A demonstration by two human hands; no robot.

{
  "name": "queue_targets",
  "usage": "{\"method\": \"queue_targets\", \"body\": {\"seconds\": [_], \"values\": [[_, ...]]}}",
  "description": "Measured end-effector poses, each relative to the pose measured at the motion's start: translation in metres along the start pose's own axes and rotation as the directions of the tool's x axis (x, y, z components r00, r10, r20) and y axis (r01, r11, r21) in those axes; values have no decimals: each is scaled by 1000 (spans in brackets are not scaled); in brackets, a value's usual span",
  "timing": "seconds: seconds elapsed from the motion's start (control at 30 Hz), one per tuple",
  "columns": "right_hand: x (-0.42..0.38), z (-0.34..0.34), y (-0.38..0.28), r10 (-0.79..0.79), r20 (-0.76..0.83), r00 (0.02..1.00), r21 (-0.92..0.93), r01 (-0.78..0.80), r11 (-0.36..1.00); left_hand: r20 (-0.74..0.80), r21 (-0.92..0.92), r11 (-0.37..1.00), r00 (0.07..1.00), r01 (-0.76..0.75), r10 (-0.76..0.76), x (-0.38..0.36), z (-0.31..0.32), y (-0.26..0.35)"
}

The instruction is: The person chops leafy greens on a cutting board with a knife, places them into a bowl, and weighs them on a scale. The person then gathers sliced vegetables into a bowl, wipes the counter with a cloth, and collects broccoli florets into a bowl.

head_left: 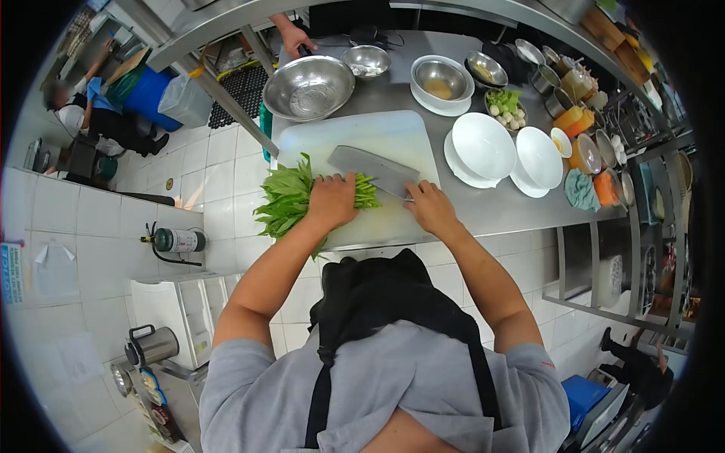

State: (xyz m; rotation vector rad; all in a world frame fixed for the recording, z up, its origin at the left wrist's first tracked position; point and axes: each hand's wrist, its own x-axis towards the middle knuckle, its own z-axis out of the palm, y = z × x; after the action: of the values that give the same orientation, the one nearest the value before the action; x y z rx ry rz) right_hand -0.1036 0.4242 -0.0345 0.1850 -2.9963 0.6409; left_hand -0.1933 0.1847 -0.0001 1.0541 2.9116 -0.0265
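Head view, leafy greens are held by the left hand, cleaver gripped in the right hand, cutting board beneath

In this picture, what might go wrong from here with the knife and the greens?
The knife is close to the left hand on the greens, so a slip of the right hand might cut it. The greens also reach past the left edge of the cutting board, so some may drop to the floor.
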Motion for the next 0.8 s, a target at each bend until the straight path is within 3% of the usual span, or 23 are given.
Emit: {"method": "queue_targets", "body": {"seconds": [0.07,0.2,0.27,0.33,0.53,0.6,0.8], "values": [[0,-10,0,-2,32,999,20,1,1000,21,12,1000,1000,9,-9,3,5,-2],[-28,-46,-6,148,12,989,235,-146,961,25,117,989,995,93,-97,25,11,4],[-41,-57,-3,224,4,975,304,-214,928,27,68,993,994,101,-103,37,9,26],[-49,-63,5,314,121,942,321,-337,885,30,14,994,993,113,-113,46,4,38],[-49,-67,7,325,125,937,365,-348,863,272,10,989,951,149,-146,59,0,33],[-53,-69,1,330,106,938,388,-345,855,479,-78,979,868,187,-128,65,-21,29],[-79,-104,-43,384,132,914,453,-400,797,452,95,995,892,-19,-26,48,-47,7]]}}
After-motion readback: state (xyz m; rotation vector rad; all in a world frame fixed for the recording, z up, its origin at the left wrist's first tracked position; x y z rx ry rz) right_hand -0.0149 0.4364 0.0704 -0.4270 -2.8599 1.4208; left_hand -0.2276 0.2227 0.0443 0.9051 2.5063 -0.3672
